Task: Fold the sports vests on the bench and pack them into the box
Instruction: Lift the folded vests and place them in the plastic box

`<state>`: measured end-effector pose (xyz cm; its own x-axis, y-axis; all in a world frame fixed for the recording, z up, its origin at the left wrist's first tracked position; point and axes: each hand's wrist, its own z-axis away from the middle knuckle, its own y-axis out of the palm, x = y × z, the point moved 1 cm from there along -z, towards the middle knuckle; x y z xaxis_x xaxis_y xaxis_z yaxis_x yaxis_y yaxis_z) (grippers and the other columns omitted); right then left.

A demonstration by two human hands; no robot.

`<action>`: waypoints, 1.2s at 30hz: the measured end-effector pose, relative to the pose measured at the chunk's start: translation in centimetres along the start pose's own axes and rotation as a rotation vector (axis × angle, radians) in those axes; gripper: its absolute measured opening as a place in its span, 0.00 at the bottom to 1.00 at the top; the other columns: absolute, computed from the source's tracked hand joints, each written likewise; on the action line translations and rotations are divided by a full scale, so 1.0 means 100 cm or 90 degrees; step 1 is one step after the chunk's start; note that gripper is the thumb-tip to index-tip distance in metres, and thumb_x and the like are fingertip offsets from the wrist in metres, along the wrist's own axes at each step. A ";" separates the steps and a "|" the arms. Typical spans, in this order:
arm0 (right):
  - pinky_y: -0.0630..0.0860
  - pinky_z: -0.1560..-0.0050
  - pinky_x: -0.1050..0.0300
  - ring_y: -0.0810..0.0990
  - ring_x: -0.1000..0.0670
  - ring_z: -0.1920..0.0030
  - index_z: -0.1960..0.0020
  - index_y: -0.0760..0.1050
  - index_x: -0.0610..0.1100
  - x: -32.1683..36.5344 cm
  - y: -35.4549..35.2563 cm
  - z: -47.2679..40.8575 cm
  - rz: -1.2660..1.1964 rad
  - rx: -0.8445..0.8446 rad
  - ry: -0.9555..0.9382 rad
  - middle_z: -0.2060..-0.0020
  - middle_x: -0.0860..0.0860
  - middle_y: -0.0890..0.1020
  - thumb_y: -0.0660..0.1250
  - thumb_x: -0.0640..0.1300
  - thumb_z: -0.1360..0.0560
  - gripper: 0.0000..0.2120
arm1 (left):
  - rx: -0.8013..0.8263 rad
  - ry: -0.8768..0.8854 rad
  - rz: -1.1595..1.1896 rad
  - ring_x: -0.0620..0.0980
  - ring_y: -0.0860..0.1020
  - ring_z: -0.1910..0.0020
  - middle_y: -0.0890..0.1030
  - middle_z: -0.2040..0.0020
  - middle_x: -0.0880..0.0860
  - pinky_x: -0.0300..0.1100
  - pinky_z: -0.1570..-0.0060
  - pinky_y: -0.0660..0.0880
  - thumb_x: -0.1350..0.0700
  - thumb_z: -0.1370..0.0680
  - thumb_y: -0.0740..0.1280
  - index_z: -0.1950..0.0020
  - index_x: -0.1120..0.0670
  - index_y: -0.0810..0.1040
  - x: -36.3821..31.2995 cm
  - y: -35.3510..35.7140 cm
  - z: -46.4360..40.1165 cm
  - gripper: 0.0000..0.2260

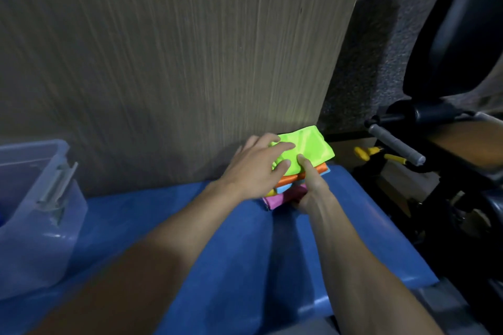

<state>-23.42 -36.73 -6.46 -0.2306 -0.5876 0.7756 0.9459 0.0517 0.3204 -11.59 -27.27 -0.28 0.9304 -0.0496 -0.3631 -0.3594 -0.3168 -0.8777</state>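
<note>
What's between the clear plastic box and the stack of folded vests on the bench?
Only bare blue bench, crossed by the left forearm; the head view shows nothing else between the box and the stack.

Five folded vests are stacked: one green (307, 144), one orange (296, 176), one light blue (284, 187), one yellow (270, 193), one pink (283, 197). One clear plastic box (32, 207) and two hands are seen.

Dim, motion-blurred, with wide-angle edge warping
</note>
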 end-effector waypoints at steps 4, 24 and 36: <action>0.79 0.57 0.54 0.85 0.45 0.52 0.39 0.80 0.44 0.002 0.007 -0.014 0.000 0.032 -0.001 0.49 0.46 0.86 0.75 0.55 0.27 0.21 | 0.109 -0.119 -0.027 0.58 0.60 0.25 0.59 0.20 0.46 0.57 0.26 0.62 0.42 0.16 0.56 0.23 0.40 0.67 0.018 0.020 -0.041 0.20; 0.80 0.66 0.55 0.87 0.44 0.56 0.42 0.79 0.41 -0.031 0.037 0.007 -0.110 -0.049 -0.052 0.52 0.45 0.87 0.83 0.43 0.39 0.28 | 0.019 -0.126 0.087 0.55 0.71 0.36 0.71 0.30 0.41 0.51 0.32 0.69 0.46 0.16 0.59 0.28 0.40 0.74 0.038 -0.009 0.017 0.16; 0.81 0.43 0.45 0.86 0.42 0.45 0.36 0.79 0.40 -0.037 0.172 0.220 0.060 0.391 -0.090 0.45 0.43 0.86 0.74 0.40 0.29 0.22 | -0.413 -0.100 0.177 0.41 0.75 0.40 0.77 0.42 0.44 0.43 0.37 0.71 0.42 0.19 0.61 0.39 0.44 0.80 0.073 -0.198 0.209 0.13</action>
<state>-11.26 -15.92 8.10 -0.2200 -0.4476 0.8668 0.6704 0.5761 0.4677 0.87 -1.58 7.94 0.7714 -0.0889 -0.6301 -0.4216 -0.8131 -0.4015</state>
